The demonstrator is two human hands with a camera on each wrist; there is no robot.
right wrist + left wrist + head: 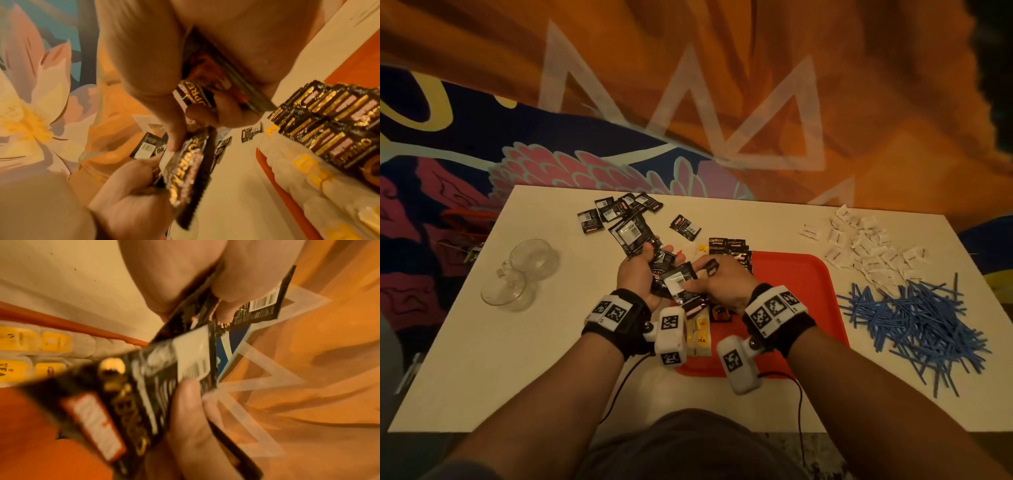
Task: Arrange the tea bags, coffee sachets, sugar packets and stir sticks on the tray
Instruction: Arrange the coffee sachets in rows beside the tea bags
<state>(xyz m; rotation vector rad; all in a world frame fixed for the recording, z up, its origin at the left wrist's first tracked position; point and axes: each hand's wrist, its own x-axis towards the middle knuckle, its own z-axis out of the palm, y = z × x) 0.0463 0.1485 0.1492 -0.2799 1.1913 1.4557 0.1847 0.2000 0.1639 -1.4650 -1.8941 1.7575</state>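
Now both hands hold sachets (677, 281) over tray (804, 274) left edge: left hand (640, 270) grips a fanned bunch, right hand (722, 279) pinches one. Square them label-up, then lay beside far stack (731, 251), w/o nudging tea bags (700, 337).
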